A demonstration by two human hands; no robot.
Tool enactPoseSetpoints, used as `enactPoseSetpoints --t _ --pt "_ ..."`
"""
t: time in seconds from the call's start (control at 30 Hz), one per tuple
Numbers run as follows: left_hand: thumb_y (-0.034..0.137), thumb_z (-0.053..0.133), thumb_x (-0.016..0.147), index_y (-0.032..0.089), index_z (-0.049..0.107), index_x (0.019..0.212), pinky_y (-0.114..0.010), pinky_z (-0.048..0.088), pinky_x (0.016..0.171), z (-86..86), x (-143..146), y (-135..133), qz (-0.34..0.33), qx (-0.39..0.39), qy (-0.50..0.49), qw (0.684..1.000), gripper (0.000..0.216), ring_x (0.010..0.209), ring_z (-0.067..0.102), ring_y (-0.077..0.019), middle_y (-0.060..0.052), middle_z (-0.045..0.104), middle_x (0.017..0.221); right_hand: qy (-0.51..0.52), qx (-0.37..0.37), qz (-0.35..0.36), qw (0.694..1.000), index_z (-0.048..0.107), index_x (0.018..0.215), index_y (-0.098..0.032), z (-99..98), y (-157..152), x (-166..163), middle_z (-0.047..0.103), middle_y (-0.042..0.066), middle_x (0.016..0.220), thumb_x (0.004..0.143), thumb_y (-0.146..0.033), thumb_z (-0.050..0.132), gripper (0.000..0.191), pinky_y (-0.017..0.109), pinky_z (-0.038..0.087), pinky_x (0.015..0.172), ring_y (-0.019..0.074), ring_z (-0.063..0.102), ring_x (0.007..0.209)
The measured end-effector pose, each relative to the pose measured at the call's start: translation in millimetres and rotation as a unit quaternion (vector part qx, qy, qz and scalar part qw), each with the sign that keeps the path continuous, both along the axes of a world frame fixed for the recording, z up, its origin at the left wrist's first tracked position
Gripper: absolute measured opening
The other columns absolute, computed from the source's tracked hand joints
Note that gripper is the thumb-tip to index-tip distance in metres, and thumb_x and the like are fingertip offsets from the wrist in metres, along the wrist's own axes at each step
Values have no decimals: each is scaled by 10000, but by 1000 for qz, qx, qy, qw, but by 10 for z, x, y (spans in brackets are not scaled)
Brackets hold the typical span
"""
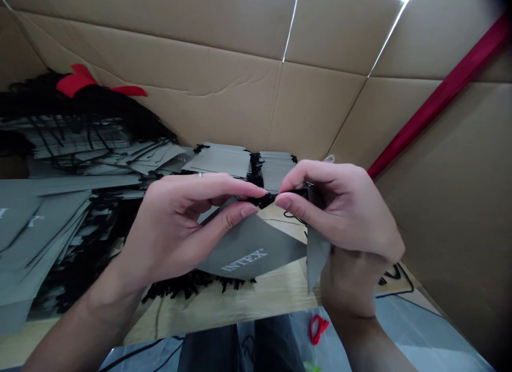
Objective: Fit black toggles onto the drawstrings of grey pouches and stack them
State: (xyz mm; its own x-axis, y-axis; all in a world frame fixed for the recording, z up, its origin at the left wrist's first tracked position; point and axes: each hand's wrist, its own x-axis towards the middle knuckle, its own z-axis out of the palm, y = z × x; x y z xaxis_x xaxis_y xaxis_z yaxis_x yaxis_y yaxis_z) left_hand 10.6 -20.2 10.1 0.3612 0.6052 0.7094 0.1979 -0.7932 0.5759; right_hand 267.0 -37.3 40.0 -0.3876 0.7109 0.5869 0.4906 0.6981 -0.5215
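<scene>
A grey sheet-like piece printed "INTEX" [248, 241] hangs bent beneath my hands, and its far side rises under my right hand. Along its upper edge runs a black cord [267, 200], bunched in the short gap between my fingertips. My left hand [188, 217], with a ring on one finger, pinches the cord between thumb and forefinger. From the other side, my right hand [340, 207] has its thumb and forefinger closed on the same cord. A thin black loop [294, 216] shows below the right fingers. The cord's exact ends are hidden by the fingers.
Stacked grey pieces with black cords [60, 223] fill the left side. Two smaller grey stacks [220, 160] stand behind my hands. Cardboard walls [224, 73] enclose the wooden table [208, 316]. A red strap [440, 100] slants at right; a red loop [318, 329] lies below.
</scene>
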Motion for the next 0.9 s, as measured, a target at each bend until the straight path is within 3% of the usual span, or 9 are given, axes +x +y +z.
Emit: enactPoseSetpoints --t 0.2,0.7,0.9 --pt "271 879 1009 324 898 1144 -241 569 640 -23 -1 -7 19 7 -4 1000 146 757 749 -104 50 889 1023 3 -11 -2 1000 757 920 -223 4 -2 -8 694 -69 757 990 -288 928 196 284 407 569 93 551 637" --pt "246 899 991 311 878 1108 -170 596 678 -25 16 -4 16 -4 -14 1000 135 747 744 -68 69 880 993 20 -32 1 999 735 903 -213 5 8 -17 662 -67 751 988 -263 910 201 253 398 563 83 502 627" --pt "278 997 895 248 765 1081 -158 626 668 -64 13 24 -31 -68 -52 996 299 753 772 -111 30 817 911 63 -86 64 992 764 965 -187 -49 80 -74 680 -55 744 921 -312 983 256 230 402 523 86 559 619"
